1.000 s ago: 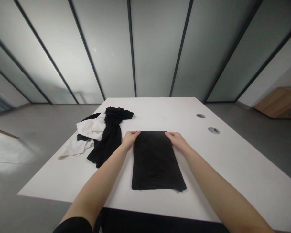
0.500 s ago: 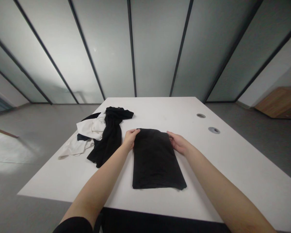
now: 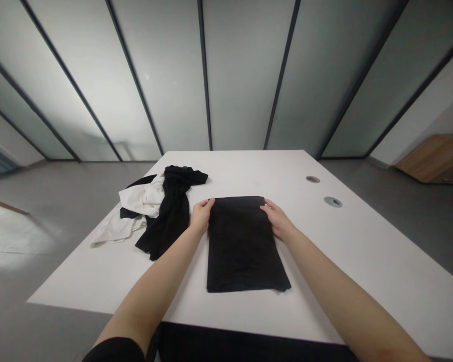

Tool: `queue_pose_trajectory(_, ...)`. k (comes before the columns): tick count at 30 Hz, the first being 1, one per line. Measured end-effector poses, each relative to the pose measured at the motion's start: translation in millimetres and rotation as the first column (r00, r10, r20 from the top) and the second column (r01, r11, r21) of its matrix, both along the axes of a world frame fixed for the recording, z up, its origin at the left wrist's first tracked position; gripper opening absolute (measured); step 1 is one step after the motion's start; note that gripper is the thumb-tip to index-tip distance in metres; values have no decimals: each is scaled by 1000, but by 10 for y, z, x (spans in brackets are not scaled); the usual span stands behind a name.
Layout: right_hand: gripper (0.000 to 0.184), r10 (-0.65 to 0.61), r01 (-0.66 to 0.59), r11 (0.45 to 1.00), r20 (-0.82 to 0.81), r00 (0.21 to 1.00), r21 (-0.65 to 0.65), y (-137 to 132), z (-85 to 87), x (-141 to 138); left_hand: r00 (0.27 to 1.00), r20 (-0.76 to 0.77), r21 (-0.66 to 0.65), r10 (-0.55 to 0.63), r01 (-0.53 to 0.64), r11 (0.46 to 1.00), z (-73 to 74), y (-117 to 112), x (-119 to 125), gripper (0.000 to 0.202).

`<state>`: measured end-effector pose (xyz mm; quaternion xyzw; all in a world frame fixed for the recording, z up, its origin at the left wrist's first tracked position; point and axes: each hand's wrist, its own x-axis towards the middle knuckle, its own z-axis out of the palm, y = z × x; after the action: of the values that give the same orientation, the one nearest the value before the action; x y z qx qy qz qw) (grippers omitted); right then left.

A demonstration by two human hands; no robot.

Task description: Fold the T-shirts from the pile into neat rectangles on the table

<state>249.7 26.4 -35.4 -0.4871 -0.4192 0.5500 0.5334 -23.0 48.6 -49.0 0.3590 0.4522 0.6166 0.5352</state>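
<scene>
Holds a folded black garment (image 3: 243, 246) over the white table (image 3: 324, 291), placed between the two sets of fingers and running from the fingertips back toward the body. Pinches the far left corner in the left hand (image 3: 201, 215), with the thumb on top and the fingers closed on the cloth. Grips the far right corner in the right hand (image 3: 277, 218), with the thumb over the upper face; cannot tell the exact hold of the partly hidden fingers. Looks slightly raised along the far edge; cannot confirm clearance.

Judged well advanced on this garment: reduced to a compact, flat panel with a fairly straight far edge between the fingertips. Shows slight unevenness at the near corner below the right fingers. Not yet released from either hand. Cannot determine garment type.

Shows no comparable folding in the loose heap left of the left fingers: includes a black short-sleeved top (image 3: 173, 211), rumpled lengthwise, touching a crumpled white garment (image 3: 145, 198), with a second white garment (image 3: 115, 231) closer to the body. Also shows, well right of the right fingers, two round cable grommets (image 3: 332, 202).
</scene>
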Motion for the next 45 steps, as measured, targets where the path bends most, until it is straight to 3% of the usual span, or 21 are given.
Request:
queue_pose_trajectory(2, 33, -22, 22, 1000, -32, 999, -5, -9, 6, -27, 1000, 0, 7, 9, -9, 1000, -2, 2, 6, 46)
queue_pose_trajectory(8, 18, 120, -134, 979, -95, 988, -156, -5, 8, 24, 1000, -28, 25, -4, 5, 1000, 60, -37, 15, 44)
queue_pose_trajectory(13, 11, 131, -155, 965, -124, 984, -213, 16, 15, 53, 999, -31, 59, -38, 40, 997, 117, -82, 51, 42)
queue_pose_trajectory(24, 31, 4, -6, 1000, -69, 998, -21, 12, -8, 0, 1000, 18, 30, -7, 6, 1000, 48, -39, 13, 44)
queue_pose_trajectory(31, 42, -75, 78, 994, -41, 996, 76, 17, -72, -29, 999, -51, 48, -17, 20, 999, -8, -14, 14, 41)
queue_pose_trajectory(35, 49, -47, 42, 995, 55, 997, 96, 29, -124, 5, 992, -118, 53, -51, 58, 997, -3, -30, 3, 35)
queue_pose_trajectory(40, 61, -78, 76, 997, 90, 993, 31, 56, -217, 31, 969, -247, -23, -33, 28, 999, -40, -51, -35, 50)
queue_pose_trajectory(43, 57, -84, 66, 994, 230, 970, 82, 88, -271, 68, 943, -331, -28, -24, 15, 1000, -66, -29, -53, 46)
queue_pose_trajectory(45, 50, -157, 85, 978, 406, 901, 188, 105, -277, 104, 913, -408, 10, 15, -12, 1000, -62, -15, -55, 42)
